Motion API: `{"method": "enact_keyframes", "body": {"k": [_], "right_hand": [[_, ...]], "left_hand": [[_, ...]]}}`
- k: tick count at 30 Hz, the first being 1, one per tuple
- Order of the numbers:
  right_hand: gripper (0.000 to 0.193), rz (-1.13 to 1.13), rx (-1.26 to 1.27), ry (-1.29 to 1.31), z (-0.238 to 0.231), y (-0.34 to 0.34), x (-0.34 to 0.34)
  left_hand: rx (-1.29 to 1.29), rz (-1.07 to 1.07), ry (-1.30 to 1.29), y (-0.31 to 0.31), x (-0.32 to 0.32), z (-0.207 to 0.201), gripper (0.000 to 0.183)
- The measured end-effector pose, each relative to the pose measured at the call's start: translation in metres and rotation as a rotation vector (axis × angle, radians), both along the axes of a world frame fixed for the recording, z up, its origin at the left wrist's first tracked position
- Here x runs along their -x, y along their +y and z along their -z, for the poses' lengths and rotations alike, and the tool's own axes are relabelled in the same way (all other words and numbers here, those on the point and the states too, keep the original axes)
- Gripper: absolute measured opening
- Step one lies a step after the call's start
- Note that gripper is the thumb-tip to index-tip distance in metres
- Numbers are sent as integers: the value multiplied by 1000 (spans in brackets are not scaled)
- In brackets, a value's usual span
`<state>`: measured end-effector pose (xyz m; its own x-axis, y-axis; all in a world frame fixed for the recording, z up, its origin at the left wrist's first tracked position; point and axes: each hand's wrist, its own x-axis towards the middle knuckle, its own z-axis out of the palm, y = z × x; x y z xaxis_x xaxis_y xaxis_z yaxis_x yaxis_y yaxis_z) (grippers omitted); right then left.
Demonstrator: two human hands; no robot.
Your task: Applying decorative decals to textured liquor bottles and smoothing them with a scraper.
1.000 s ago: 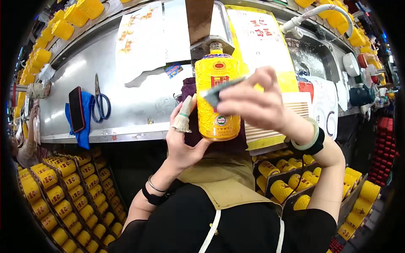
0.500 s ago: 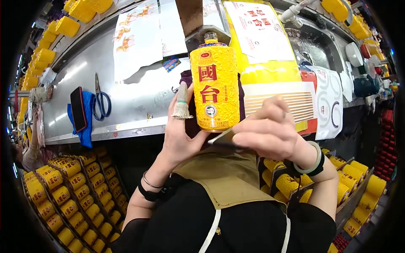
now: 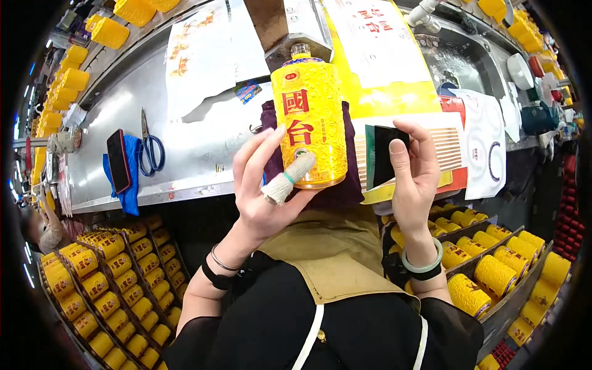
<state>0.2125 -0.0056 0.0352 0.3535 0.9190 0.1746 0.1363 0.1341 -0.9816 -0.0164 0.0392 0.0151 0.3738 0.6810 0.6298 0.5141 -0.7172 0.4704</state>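
A yellow embossed bottle (image 3: 327, 117) with red characters and a clear neck lies on a dark purple cloth (image 3: 353, 185), its neck against a metal block (image 3: 295, 46). My left hand (image 3: 262, 206) rests at its lower left with fingers spread. A whitish cloth finger cover (image 3: 290, 179) is on one finger, whose tip touches the small round mark low on the bottle. The thumb lies along the bottle's base. To the right, apart from the bottle, my right hand (image 3: 416, 179) grips a flat dark scraper (image 3: 383, 154) between thumb and fingers.
Scissors (image 3: 150, 151) and a phone (image 3: 118, 160) on a blue cloth lie at left. Printed sheets (image 3: 203, 68) and a sheet of brown strips (image 3: 441, 145) cover parts of the bench. A sink (image 3: 453, 61) is at right. Racks of yellow bottles (image 3: 102, 283) flank me below.
My right hand with the scraper has moved from the bottle's base out to the right. My left hand's covered finger has come down onto the bottle's lower face.
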Motion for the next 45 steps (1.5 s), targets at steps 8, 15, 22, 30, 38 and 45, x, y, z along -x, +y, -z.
{"method": "enact_keyframes", "body": {"k": [8, 15, 22, 30, 38, 45], "right_hand": [[52, -112, 188, 142, 9, -6, 34], [59, -152, 209, 67, 18, -3, 35], [53, -157, 225, 162, 16, -5, 33], [39, -154, 194, 107, 10, -13, 22], [32, -153, 103, 25, -4, -20, 25], [31, -25, -190, -504, -14, -1, 13]], "left_hand": [[-40, -5, -96, -16, -3, 20, 37], [-33, -6, -86, -14, -2, 21, 35], [-215, -129, 71, -22, -13, 20, 37], [-123, -211, -64, -27, -5, 29, 40], [-115, -80, -109, -20, -1, 25, 40], [131, -126, -286, -21, -8, 35, 66]]}}
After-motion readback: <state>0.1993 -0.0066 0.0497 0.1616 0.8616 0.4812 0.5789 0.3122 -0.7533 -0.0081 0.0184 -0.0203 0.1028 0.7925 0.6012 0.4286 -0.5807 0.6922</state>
